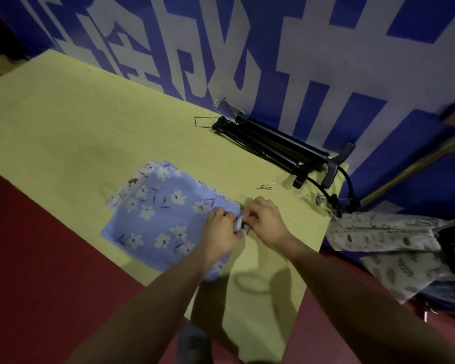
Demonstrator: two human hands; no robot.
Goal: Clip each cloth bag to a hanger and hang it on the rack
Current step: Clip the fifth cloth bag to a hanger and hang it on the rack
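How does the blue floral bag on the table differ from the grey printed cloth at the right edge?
The blue floral bag lies flat on the yellow table; the grey printed cloth hangs off to the table's right. The floral bag is light blue with white flowers; the grey cloth carries small dark marks. Both hands, left and right, pinch the floral bag's corner; nothing touches the grey cloth. Both are patterned fabric.

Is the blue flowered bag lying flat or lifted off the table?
Lying flat: the blue flowered bag is spread on the yellow table, with both hands pinching at its right edge.
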